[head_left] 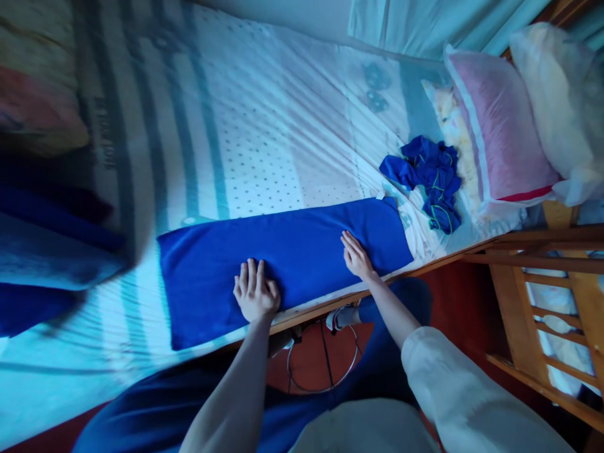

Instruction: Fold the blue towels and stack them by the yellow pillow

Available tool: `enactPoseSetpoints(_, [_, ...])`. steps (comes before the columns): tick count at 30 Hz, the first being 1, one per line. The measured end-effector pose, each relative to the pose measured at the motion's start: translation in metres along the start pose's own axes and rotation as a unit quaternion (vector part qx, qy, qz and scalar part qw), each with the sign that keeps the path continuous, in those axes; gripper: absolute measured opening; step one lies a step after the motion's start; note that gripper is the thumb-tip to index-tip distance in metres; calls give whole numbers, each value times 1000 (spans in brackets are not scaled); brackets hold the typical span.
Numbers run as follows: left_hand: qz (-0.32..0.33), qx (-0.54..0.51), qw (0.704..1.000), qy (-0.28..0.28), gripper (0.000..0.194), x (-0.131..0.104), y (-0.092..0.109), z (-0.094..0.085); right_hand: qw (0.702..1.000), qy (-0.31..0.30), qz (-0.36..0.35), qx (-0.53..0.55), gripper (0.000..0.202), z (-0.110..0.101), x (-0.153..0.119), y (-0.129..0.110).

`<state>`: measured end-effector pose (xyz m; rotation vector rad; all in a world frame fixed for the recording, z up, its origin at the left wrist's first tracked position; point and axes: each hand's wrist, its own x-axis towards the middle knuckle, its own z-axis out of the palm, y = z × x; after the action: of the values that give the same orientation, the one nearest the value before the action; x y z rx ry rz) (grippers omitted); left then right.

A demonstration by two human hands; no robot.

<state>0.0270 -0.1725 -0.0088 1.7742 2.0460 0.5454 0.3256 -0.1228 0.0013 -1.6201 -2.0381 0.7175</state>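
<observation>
A blue cloth [302, 251], laid out as a long flat strip, lies along the near edge of the bed. My left hand [256, 292] rests palm down on its lower middle part, fingers spread. Farther right, my right hand [356, 255] lies flat on the same cloth, its fingers extended and pointing up and left. Neither hand grips anything. A small white tag shows at the cloth's upper right corner.
A crumpled blue garment [431, 176] with green trim lies beside a pink pillow [504, 126] on the bed [264, 126]. Folded dark and blue clothes [47, 239] are at the left. A wooden ladder-like frame [514, 314] stands at the right.
</observation>
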Motion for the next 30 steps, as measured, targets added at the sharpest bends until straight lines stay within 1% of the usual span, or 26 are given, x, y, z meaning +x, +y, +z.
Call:
enactPoseSetpoints(3, [-2,6,1000,-5,65,0,0,-1,999,24,36,-29,53,-27,-9,27])
enactPoseSetpoints(6, [-4,8,1000,-6,65,-1,0,0,996,41,63,-55,54,-47,-17,49])
enactPoseSetpoints(12, [-11,9,1000,-15,69,-1,-1,1,985,56,108,-119,57,-74,-26,84])
enactPoseSetpoints(16, [-9,11,1000,-7,65,-1,0,1,973,72,137,-170,57,-89,-28,99])
enactPoseSetpoints(22, [-15,-7,1000,-6,65,1,2,2,946,69,208,-240,60,-107,-24,106])
enactPoseSetpoints(26, [-6,-21,1000,0,61,2,2,4,930,58,240,-273,61,-119,-15,104])
enactPoseSetpoints(28, [0,-25,1000,5,60,3,1,4,922,69,252,-285,61,-114,-6,94])
enactPoseSetpoints(29, [3,-25,1000,8,60,3,1,5,919,82,254,-289,61,-107,-2,84])
enactPoseSetpoints(30, [5,-25,1000,10,60,4,0,6,919,97,250,-289,61,-95,2,72])
